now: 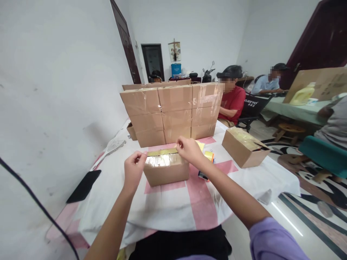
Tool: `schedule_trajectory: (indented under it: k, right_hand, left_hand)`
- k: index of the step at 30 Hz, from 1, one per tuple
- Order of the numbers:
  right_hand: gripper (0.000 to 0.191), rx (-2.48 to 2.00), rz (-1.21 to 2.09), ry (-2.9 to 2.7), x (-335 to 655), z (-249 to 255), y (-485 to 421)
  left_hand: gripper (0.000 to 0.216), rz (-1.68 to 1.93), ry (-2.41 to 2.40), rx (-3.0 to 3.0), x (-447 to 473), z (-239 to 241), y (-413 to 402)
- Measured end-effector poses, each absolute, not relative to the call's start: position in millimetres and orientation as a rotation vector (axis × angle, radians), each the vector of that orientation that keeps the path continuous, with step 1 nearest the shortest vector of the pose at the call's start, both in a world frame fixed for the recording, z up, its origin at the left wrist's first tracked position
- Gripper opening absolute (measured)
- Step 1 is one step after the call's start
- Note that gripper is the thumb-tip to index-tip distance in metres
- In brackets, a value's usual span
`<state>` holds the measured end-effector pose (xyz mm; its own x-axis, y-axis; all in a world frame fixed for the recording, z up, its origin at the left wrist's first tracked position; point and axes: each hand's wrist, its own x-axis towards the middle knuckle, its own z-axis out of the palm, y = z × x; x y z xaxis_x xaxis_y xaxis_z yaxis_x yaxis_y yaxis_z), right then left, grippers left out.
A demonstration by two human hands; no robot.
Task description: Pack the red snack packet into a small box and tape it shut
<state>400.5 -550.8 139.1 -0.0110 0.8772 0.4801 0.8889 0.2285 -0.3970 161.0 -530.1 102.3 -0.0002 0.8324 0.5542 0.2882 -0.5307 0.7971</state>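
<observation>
A small cardboard box [166, 172] lies on the table in front of me, its top covered with shiny clear tape. My left hand [133, 169] is closed in a pinch at the box's left top edge. My right hand [189, 148] is closed in a pinch at the box's far right corner, on the edge of a yellowish strip [162, 152] that runs along the back of the top. What exactly each pinch grips is too small to make out; it looks like the tape's ends.
A stack of sealed cardboard boxes [173, 112] stands behind it. Another box [244, 146] lies at the right. A black phone [84, 186] and a white swatter [110, 148] lie at the left on the pink-and-white cloth [200, 202]. Other people sit at the back right.
</observation>
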Motion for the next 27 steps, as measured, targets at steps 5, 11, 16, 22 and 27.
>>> schedule_trajectory:
  k: [5, 11, 16, 22, 27]
  right_hand:
    - [0.024, -1.861, -0.328, -2.136, 379.2, 163.9, -516.4]
    - [0.022, -1.861, -0.359, -2.315, 361.9, 168.8, -497.6]
    - [0.025, -1.797, -0.439, -2.447, 347.3, 159.7, -508.4]
    - [0.027, -1.692, -0.448, -2.629, 335.1, 132.9, -538.9]
    - [0.030, -1.753, -0.437, -2.594, 328.5, 121.6, -553.7]
  left_hand:
    - [0.053, 0.924, 1.184, 2.734, 166.7, 77.3, -516.2]
    - [0.067, 0.787, 1.248, 2.772, 169.0, 64.0, -514.7]
    - [0.072, 0.823, 1.241, 2.726, 168.8, 59.3, -514.4]
    - [0.069, 0.902, 1.197, 2.731, 167.7, 52.1, -516.6]
    - [0.054, 0.862, 1.183, 2.756, 166.5, 54.7, -518.3]
